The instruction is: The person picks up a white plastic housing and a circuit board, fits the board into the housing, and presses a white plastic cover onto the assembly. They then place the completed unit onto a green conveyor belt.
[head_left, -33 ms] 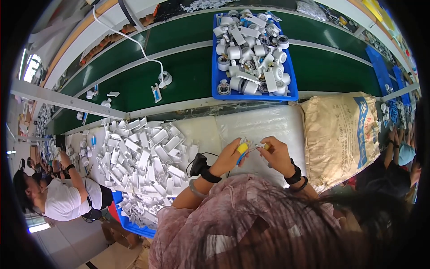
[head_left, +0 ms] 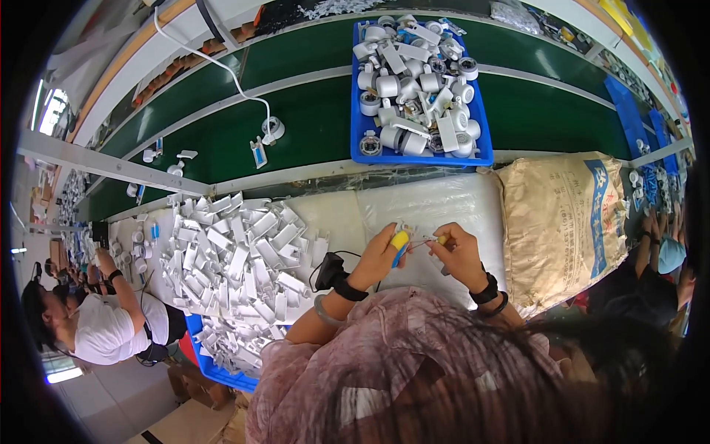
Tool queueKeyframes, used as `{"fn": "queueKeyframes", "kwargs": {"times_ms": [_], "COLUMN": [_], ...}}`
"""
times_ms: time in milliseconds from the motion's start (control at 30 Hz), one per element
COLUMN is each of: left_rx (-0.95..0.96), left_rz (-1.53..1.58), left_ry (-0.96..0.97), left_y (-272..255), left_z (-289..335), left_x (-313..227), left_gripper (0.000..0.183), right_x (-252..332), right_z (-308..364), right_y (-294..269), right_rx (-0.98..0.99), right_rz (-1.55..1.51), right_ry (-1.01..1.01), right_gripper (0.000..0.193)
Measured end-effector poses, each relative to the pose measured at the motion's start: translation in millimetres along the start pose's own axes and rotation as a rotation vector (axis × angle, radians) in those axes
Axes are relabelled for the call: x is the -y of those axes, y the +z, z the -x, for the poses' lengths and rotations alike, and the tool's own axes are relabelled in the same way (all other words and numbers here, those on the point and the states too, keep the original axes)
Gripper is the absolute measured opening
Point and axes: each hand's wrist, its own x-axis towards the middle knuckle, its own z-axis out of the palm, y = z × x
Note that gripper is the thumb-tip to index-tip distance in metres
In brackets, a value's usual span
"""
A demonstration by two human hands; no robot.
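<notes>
- We look down at a person's two bare hands, raised near each other over a worktable with a pale top.
- The left hand is closed, its thumb and fingers gripping a small blue plastic piece; a yellow patch shows at the thumb, too small for us to identify.
- The right hand is narrow, its fingertips pinched together at thin reddish wires.
- We see these wires cross the gap between the hands, in front of the person's chest; their exact ends are too fine to make out.
- Beside the left wrist sits a black, block-shaped device with a cable.
- Further left, we find a broad heap of white rectangular plastic housings, with a blue plastic crate of similar parts below it.
- Beyond the hands, a blue plastic tray full of round white fittings rests over a green conveyor belt.
- On the right lies a large brown paper sack with a blue stripe.
</notes>
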Motion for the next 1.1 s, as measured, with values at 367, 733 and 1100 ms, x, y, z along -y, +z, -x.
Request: {"fn": "queueKeyframes", "kwargs": {"times_ms": [367, 733, 1100], "left_rx": [-0.077, -0.008, -0.018], "left_rz": [0.188, 0.035, -0.054], "left_ry": [-0.042, -0.038, 0.067], "left_y": [16.7, 26.4, 37.0], "left_z": [-2.5, 7.9, 10.1], "left_x": [-14.8, -24.9, -34.2], "left_gripper": [0.03, 0.039, 0.033], "right_x": [25.2, 28.8, 21.9], "right_z": [1.9, -0.2, 3.1], "right_y": [-1.7, 4.4, 8.3], "right_rx": [-0.271, -0.344, -0.433], "right_rz": [0.129, 0.112, 0.193], "right_ry": [-0.437, -0.511, -0.553], "right_gripper": [0.017, 0.024, 0.03]}}
